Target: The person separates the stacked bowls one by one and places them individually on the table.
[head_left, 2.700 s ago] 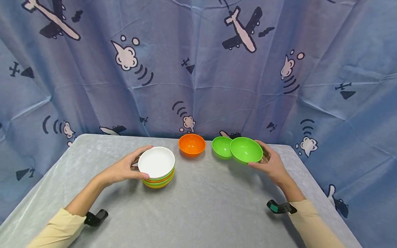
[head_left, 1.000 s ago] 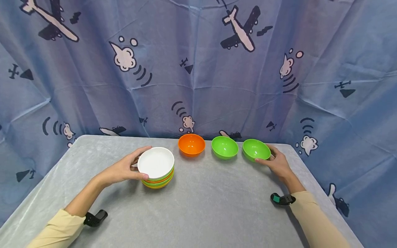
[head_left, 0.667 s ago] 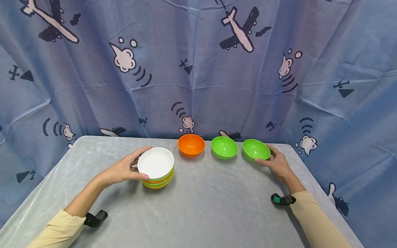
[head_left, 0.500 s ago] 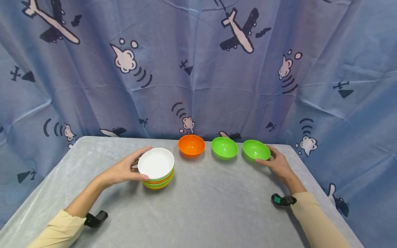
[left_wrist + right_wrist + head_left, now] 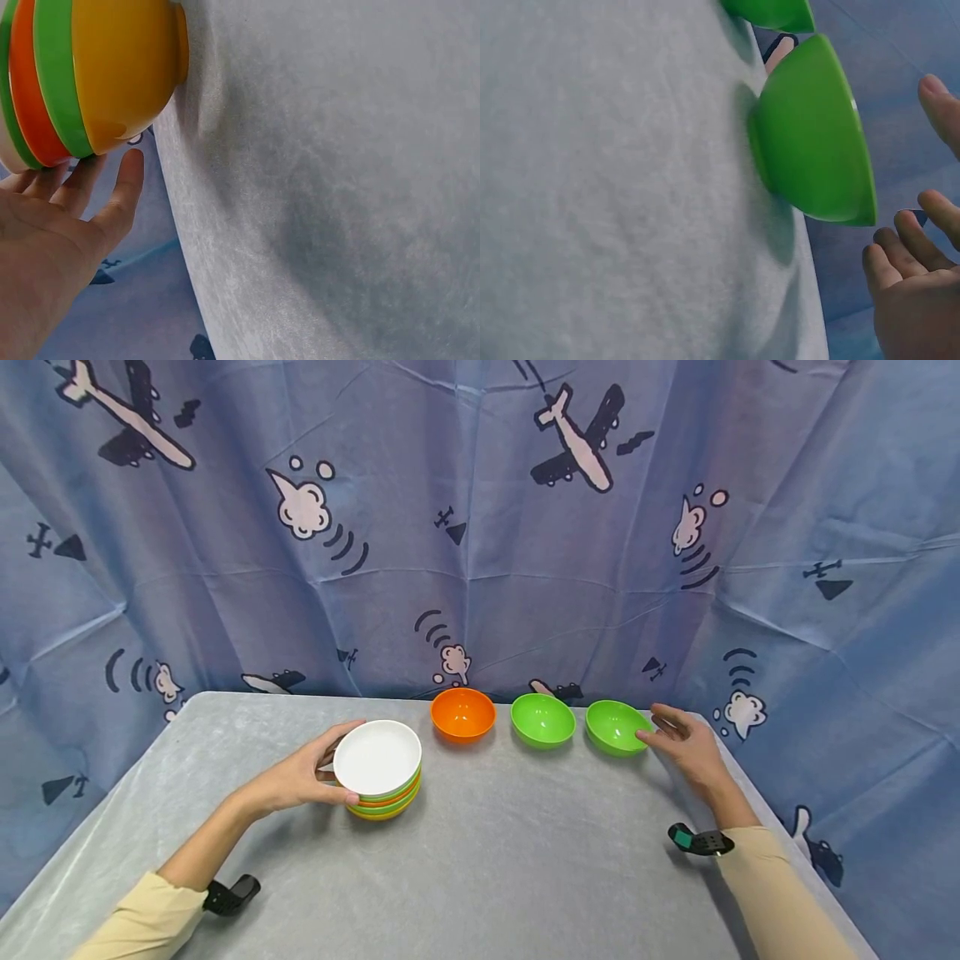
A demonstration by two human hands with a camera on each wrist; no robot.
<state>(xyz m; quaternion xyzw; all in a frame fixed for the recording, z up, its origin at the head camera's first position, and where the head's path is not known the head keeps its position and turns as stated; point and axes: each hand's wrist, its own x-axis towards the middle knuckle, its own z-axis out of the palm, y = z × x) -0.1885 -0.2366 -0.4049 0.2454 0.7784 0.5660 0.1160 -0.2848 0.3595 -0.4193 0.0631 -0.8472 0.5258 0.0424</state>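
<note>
On the right, the right hand (image 5: pixel 690 750) is clear of the glossy green, plastic-looking round bowl (image 5: pixel 615 728) at the right end of the far row, its fingers apart and holding nothing. That bowl stands upright on the grey cloth-covered table (image 5: pixel 480 868), just beside a matching green plastic-looking bowl (image 5: pixel 543 721) on its left; a glossy orange round bowl (image 5: pixel 462 715) sits at the row's left end, none touching. Over to the left and nearer, the left hand (image 5: pixel 303 774) clasps a stack of nested, shiny bowls (image 5: pixel 377 768), thumb on the near side, other fingers round the far left side. A white bowl (image 5: pixel 377 752) tops it, a yellow one (image 5: pixel 127 71) is lowest. Clean work here, I'd say, means drawing the right hand straight off the rim so no knuckle nudges that bowl out of line, and keeping the left grip light and level, since a hard squeeze could tilt the nested rims.
</note>
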